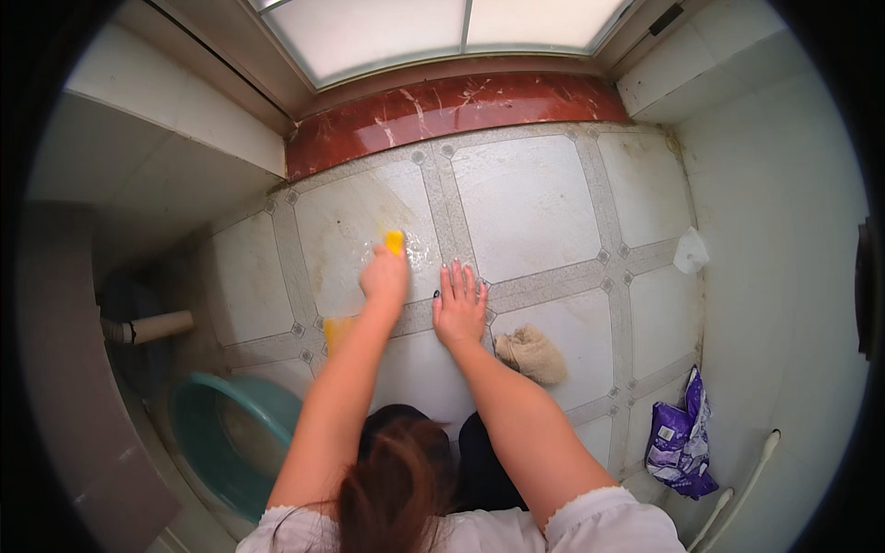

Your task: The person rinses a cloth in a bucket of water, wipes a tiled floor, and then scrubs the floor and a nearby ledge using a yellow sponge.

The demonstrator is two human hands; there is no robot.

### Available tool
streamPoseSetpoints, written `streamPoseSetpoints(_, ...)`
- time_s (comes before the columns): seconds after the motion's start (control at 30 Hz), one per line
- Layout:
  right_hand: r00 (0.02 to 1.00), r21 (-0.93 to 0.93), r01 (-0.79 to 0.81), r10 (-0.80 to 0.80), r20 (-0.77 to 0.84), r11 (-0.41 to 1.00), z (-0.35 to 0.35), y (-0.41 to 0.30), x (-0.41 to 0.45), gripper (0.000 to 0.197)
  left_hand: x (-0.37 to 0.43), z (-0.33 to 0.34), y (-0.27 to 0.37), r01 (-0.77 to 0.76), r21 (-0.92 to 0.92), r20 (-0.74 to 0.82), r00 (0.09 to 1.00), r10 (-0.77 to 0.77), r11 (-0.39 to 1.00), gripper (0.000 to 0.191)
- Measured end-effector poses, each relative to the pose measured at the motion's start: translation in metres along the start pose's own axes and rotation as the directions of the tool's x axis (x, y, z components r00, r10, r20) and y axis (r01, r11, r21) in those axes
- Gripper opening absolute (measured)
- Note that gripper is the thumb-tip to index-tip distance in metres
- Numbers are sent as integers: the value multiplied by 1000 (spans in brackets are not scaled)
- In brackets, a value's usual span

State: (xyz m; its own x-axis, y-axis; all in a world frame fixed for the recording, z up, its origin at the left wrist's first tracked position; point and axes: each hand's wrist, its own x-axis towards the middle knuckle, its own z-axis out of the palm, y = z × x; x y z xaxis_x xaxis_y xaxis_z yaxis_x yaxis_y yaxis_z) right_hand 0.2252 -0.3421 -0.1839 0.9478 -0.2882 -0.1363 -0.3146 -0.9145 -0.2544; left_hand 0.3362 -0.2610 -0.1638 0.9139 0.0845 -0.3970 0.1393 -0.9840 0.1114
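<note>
My left hand (385,276) grips a yellow block (395,242), perhaps a sponge or brush, against a wet, stained floor tile (346,200). Most of the block is hidden by the fingers. To its right, my right hand (461,304) lies flat on the floor with its fingers apart and nothing held. A crumpled beige cloth (531,354) rests on the tiles right of my right wrist. Partly behind my left forearm is a flat yellow item (337,334), whose kind I cannot tell.
A green plastic basin (183,422) stands at the lower left, near a pipe (162,327). A red marbled sill (456,107) edges the floor ahead. Along the right wall lie a white scrap (691,250) and a purple plastic package (674,442); white hoses (750,477) are lower right.
</note>
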Motion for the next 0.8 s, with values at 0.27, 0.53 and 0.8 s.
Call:
streamPoseSetpoints(0.27,975,787,112,-219,30,607,-21,20,-6,64,-68,40,1,111,-653,157,988,-9,749,48)
streamPoseSetpoints(0.53,954,569,-187,10,300,801,-62,30,-20,70,-131,52,12,389,-921,369,840,399,32,39)
streamPoseSetpoints(0.8,874,-22,-475,474,102,880,-114,206,-58,58,-163,89,-20,-371,11,-193,911,365,929,49)
